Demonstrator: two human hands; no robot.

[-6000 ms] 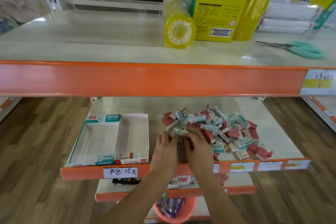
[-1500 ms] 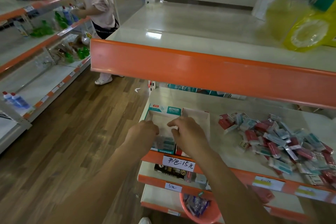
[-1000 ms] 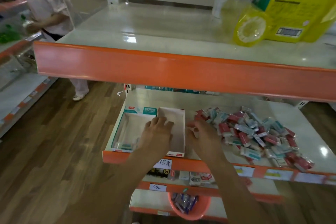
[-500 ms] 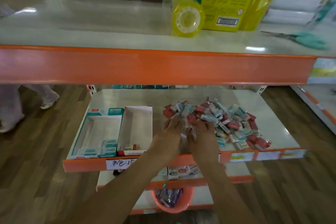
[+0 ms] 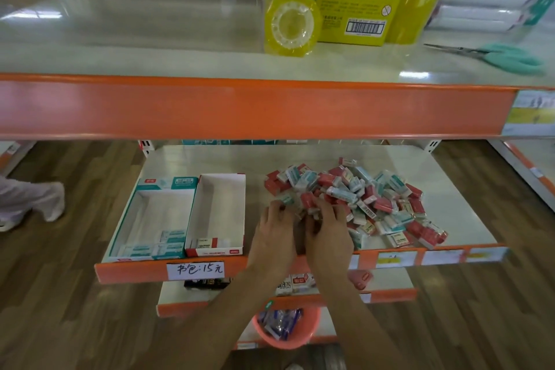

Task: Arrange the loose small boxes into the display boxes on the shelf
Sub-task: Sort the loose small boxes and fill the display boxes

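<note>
Hands: left hand and right hand curled side by side into the pile's near edge, gathering small boxes; grip hidden.
Pile: three o'clock of the trays.
Trays: teal tray, red tray, nearly empty, set close for short carries.

Low in the centre of the frame, the left hand and right hand lie side by side, fingers curled into the near-left edge of the pile of small boxes on the middle shelf. Left of them stand a teal display box and a red display box, each with a few boxes at its front.
</note>
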